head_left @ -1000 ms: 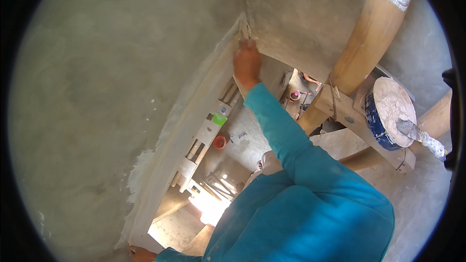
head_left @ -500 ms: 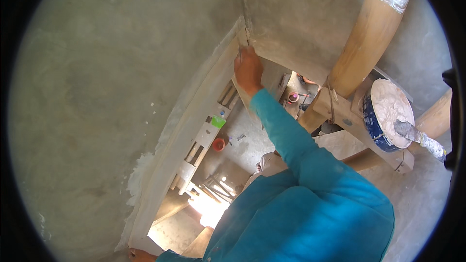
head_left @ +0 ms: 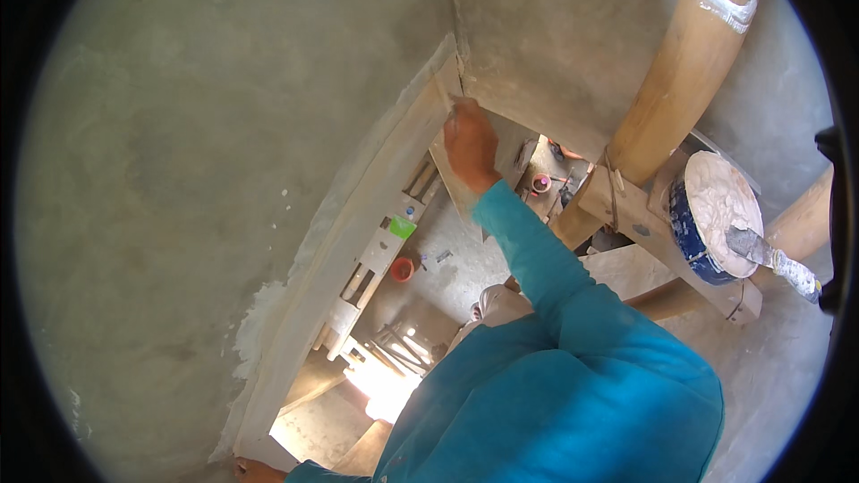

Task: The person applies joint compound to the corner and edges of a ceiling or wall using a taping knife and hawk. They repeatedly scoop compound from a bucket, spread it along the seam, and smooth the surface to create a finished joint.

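My right hand, at the end of a teal sleeve, is closed with its fingers pinched together near the upper corner of the pale wall edge strip. A thin tip shows at its fingertips, too small to name. Low at the left, my left hand rests by the bottom end of that strip, its fingers curled and partly cut off by the picture's rim. What it holds, if anything, is hidden. Fresh pale filler borders the strip on the grey-green wall.
At the right, a dark blue bucket of pale paste stands on a wooden brace, with a putty knife lying across it. A thick round pole rises beside it. Far below are a floor and a red bucket.
My right hand has moved slightly down and to the right, away from the corner along the strip. My left hand stays at the lower left.
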Demonstrator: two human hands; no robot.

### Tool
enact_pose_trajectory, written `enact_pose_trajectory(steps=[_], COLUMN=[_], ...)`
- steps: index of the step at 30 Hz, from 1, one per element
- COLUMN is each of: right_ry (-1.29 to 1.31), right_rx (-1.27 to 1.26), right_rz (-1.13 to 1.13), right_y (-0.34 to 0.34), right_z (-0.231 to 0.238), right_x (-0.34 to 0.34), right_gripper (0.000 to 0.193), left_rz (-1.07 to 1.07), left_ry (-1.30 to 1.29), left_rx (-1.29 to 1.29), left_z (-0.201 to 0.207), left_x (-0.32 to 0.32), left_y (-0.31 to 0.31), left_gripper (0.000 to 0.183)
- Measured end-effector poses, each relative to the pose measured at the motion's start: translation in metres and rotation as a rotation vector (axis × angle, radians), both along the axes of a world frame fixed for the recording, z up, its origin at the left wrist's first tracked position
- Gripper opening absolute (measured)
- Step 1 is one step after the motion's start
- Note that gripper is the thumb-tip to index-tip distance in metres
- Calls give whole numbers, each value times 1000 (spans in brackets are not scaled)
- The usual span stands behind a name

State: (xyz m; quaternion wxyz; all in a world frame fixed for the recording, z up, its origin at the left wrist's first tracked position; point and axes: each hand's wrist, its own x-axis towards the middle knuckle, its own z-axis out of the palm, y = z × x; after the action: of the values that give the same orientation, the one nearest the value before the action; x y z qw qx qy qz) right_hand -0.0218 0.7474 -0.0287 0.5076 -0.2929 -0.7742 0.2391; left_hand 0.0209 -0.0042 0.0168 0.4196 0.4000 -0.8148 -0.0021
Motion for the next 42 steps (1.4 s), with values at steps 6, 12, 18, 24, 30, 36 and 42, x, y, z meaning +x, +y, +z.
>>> enact_pose_trajectory(steps=[6, 12, 18, 24, 30, 36, 42], right_ry=[-32, -106, -109, -66, -46, -37, -113], right_rx=[-18, -41, 39, -73, 34, -154, -300], right_rz=[-100, 151, 179, 10, 76, 209, 56], right_y=[24, -86, -79, 35, -62, -58, 36], right_z=[9, -3, -3, -5, -37, -36, -43], right_x=[-23, -28, 27, -3, 5, 41, 3], right_gripper=[38, 51, 44, 27, 33, 28, 21], left_rz=[-20, -73, -94, -95, -60, -101, -106], left_ry=[-105, -79, -58, -72, -60, -72, -22], left_rx=[56, 51, 50, 113, 159, 102, 141], left_z=[9, 3, 4, 10, 14, 11, 5], left_x=[5, 3, 3, 5, 7, 3, 2], left_y=[7, -4, -6, -1, 11, 0, -8], left_gripper=[38, 36, 36, 37, 38, 37, 37])
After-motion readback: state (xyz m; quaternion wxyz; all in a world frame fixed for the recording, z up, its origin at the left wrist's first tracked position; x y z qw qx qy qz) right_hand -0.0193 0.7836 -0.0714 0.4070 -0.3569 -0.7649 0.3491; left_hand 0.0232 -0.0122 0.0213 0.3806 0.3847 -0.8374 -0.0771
